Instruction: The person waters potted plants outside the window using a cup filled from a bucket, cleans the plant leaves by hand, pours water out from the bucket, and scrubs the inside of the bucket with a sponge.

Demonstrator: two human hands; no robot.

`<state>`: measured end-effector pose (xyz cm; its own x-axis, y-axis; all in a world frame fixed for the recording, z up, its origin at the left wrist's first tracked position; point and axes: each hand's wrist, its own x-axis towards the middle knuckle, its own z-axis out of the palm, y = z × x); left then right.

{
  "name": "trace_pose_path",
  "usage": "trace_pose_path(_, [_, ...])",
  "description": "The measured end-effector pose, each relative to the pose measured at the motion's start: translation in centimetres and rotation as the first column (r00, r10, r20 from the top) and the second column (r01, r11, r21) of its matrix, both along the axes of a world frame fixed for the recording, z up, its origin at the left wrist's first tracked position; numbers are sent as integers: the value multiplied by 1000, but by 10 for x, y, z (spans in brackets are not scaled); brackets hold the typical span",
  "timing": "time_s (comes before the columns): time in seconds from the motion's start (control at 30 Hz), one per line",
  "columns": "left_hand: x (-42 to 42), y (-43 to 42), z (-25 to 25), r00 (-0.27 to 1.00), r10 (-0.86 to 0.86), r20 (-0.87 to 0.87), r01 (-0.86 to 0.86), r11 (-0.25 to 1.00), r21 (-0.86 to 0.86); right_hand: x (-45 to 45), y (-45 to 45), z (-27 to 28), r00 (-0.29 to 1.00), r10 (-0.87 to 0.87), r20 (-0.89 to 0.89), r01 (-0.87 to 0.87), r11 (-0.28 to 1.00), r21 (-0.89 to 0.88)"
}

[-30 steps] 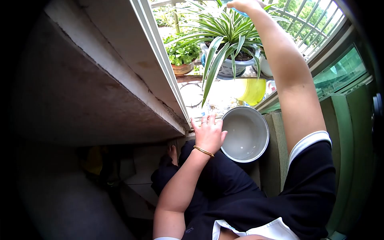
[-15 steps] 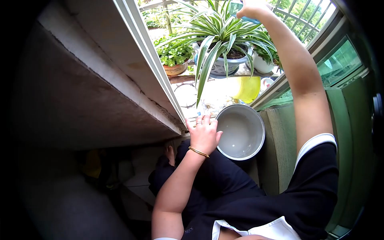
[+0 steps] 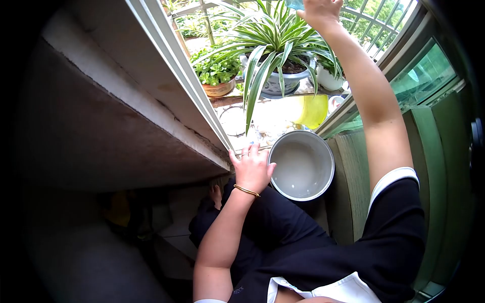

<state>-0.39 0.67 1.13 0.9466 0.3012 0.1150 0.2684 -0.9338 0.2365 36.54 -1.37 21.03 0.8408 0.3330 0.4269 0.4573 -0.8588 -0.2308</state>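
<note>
My left hand (image 3: pixel 251 170) rests on the window sill with its fingers spread, holding nothing, just left of a grey metal pot (image 3: pixel 302 169) that contains cloudy, pale liquid. Stretched out through the window, my right hand (image 3: pixel 322 11) is above and behind a spider plant (image 3: pixel 273 38). Its fingers are curled at a translucent blue vessel (image 3: pixel 294 4), which the top edge mostly cuts off, so its exact kind is unclear. The spider plant grows in a grey-blue flowerpot (image 3: pixel 283 85), and its long striped leaves droop toward my left hand.
A leafy plant (image 3: pixel 217 69) in a terracotta pot stands at the left, a white pot (image 3: pixel 329 80) at the right. Nearer lies a yellow translucent container (image 3: pixel 313 112). Metal bars (image 3: pixel 376 22) close off the far side. The window frame (image 3: pixel 177 70) borders the opening at left.
My right hand and the blue vessel have shifted slightly up, toward the top edge, so less of the vessel shows. My left hand stays on the sill.
</note>
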Motion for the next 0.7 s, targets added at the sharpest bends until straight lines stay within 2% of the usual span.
trace_pose_path(0.07, [-1,0,-1,1000,4,16,-4,1000,5,-12,-13,-2,999,27,42,-27,1000,0])
trace_pose_path(0.13, [-1,-1,-1,1000,1,11,-1,1000,5,-42,-31,-6,981,101,164,-98,995,-23])
trace_pose_path(0.23, [-2,0,1,1000,-3,5,3,1000,10,-106,-69,-20,831,301,467,-230,951,-205])
trace_pose_path(0.3, [-1,2,2,998,7,59,-7,1000,-3,-146,-100,-47,840,446,310,-385,891,-238])
trace_pose_path(0.37, [2,3,4,994,21,111,-19,1000,-23,-184,-123,-83,863,502,61,-471,841,-267])
trace_pose_path(0.43, [9,7,6,932,164,323,-64,952,-298,-208,-139,-129,847,484,-218,-531,772,-349])
trace_pose_path(0.5, [14,9,11,922,203,328,-81,933,-350,-222,-155,-177,791,445,-420,-596,716,-364])
trace_pose_path(0.57, [21,16,8,883,226,411,-122,957,-264,-230,-166,-208,761,360,-539,-613,670,-418])
trace_pose_path(0.63, [26,21,6,902,223,370,-120,952,-283,-232,-174,-231,759,306,-574,-594,688,-418])
trace_pose_path(0.7, [32,26,4,907,199,370,-130,970,-204,-232,-176,-244,758,251,-602,-575,693,-435])
